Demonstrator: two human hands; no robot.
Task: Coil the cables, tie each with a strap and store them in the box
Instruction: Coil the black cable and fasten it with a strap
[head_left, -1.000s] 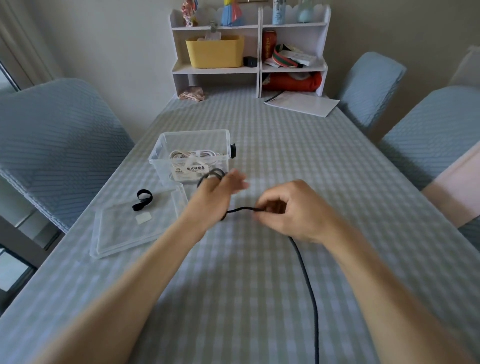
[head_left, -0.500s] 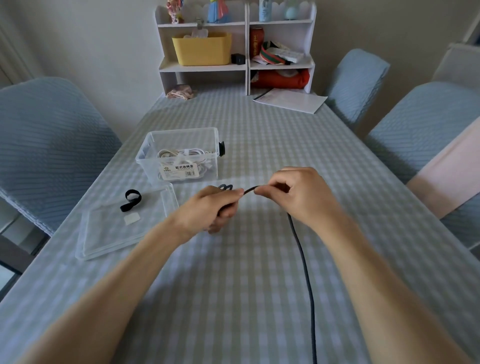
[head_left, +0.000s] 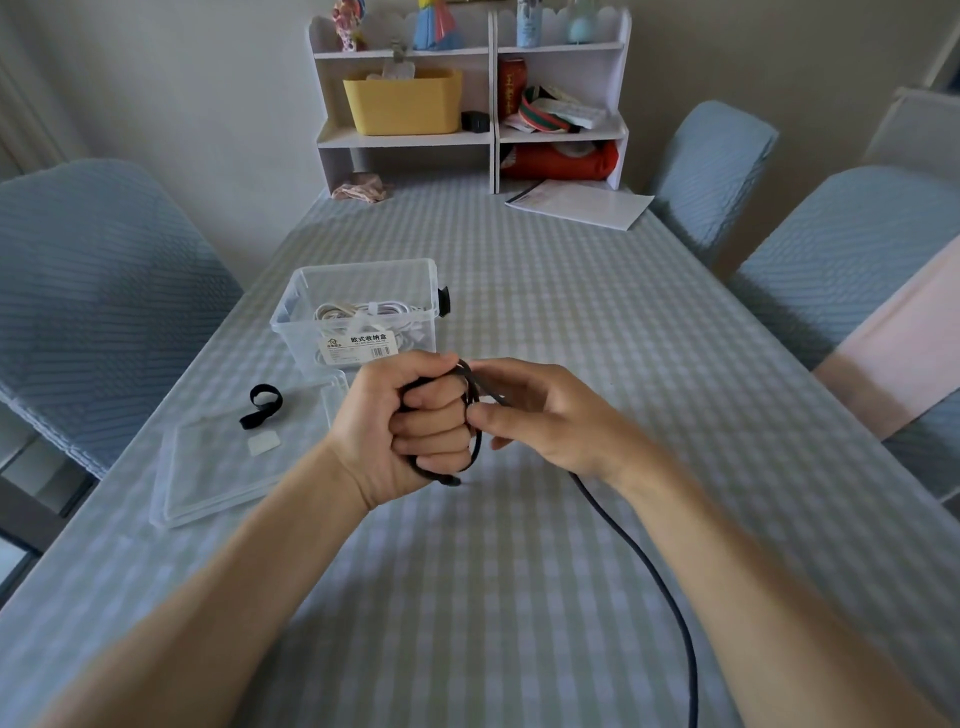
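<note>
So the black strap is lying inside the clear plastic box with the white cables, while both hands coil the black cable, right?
Not quite. The head view shows the black strap lying on the clear flat lid beside the clear plastic box, not inside.

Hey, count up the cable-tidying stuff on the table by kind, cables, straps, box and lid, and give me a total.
Cables: 2, the black cable being coiled and the white cable in the box
Straps: 1, the black strap on the lid
Boxes: 1, the clear box
Lids: 1, the clear lid
Total: 5
</note>
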